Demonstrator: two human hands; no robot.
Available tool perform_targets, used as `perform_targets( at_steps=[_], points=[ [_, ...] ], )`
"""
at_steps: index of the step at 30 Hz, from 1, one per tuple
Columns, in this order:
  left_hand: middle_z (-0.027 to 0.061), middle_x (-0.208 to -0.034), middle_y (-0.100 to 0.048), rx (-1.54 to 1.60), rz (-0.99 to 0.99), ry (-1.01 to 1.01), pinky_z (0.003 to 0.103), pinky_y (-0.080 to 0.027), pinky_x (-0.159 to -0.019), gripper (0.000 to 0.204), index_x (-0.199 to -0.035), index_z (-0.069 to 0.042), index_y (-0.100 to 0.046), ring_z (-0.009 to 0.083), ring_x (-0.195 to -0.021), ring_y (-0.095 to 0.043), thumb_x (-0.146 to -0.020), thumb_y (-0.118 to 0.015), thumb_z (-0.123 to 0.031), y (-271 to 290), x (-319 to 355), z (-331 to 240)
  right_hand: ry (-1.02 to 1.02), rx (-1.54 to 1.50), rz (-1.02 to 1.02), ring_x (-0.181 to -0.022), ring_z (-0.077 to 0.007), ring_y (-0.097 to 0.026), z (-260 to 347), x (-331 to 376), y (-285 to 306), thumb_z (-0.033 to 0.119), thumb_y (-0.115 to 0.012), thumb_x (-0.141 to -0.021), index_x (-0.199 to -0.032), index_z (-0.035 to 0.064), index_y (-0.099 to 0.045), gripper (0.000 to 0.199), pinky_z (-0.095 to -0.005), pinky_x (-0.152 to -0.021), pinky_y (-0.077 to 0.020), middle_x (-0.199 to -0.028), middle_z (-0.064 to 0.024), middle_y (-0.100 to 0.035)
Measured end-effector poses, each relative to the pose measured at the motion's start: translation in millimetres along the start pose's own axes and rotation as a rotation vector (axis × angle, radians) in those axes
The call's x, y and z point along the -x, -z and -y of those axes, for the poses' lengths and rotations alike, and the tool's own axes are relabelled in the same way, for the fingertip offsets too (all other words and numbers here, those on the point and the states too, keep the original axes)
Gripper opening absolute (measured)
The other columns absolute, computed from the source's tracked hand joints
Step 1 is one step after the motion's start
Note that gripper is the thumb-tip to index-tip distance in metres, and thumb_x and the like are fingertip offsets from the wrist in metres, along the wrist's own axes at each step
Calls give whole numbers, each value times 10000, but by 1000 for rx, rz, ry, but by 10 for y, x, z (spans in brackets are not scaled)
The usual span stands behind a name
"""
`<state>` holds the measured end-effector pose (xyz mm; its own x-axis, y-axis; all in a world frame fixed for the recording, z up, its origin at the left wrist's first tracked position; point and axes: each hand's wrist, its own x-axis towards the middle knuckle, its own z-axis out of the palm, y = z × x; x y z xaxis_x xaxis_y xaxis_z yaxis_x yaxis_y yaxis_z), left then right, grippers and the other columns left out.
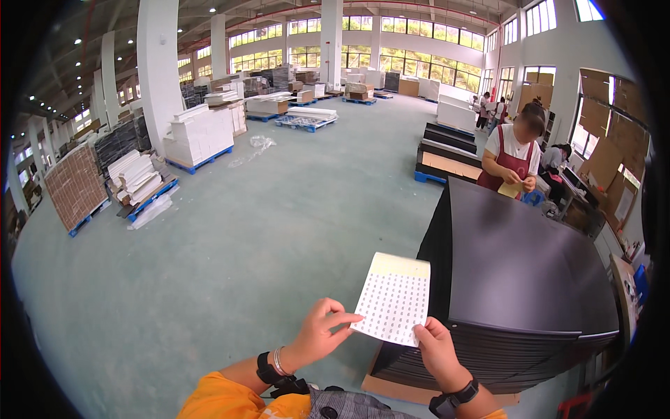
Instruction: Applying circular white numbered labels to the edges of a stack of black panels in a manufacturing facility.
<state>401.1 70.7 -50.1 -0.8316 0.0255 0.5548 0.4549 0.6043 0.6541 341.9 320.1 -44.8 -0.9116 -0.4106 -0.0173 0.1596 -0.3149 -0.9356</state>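
A sheet of small printed labels point(392, 300) is held up in front of me, its top strip bare and pale yellow. My right hand point(438, 350) pinches the lower right corner, thumb on the front face. At the lower left edge, the thumb and forefinger of my left hand point(322, 336) are closed together, the fingertip lying over the sheet's margin. Whether a single label is between those fingers is too small to tell. Just beyond my right hand stands a tall stack of black panels point(520, 269) with a smooth, glossy top.
Across the stack, a person in a red apron point(513, 157) handles a yellowish piece of paper. White boards on a pallet point(200, 138) and wrapped brown panels point(77, 183) stand at left. A cluttered workbench point(583, 202) runs along the right wall. Green floor point(279, 230) spreads between.
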Motion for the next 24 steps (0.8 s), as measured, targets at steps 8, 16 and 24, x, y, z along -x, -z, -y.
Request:
perform_targets(
  at_steps=[8,16,24],
  points=[
    [103,-1366,-449,576,568,-5,346,-328,-1042,655,-1356,-87,-431,258,-1270,-413,-721,-423,73,29,-272,-158,-130,375,-37,-798,-62,-554,446,241,23,111,-518,-943,-945,-20,-526,131,-225,-721,-455,-896,-45,-618],
    [82,-1400,-404,1213,679,206,330,-287,-1080,584,-1381,-20,-377,186,-1271,-396,-807,-486,-17,12,-340,-155,6,336,-34,-753,-56,-551,499,304,-36,97,-515,-942,-945,-22,-527,120,-214,-677,-454,-856,-46,-621],
    [86,-1254,-536,656,531,151,287,-402,-984,460,-1291,-27,-493,129,-1139,-499,-854,-628,-74,-43,-404,-352,110,414,-136,-754,-49,-541,363,244,-130,79,-533,-921,-961,-34,-534,120,-219,-668,-455,-851,-44,-623]
  ],
)
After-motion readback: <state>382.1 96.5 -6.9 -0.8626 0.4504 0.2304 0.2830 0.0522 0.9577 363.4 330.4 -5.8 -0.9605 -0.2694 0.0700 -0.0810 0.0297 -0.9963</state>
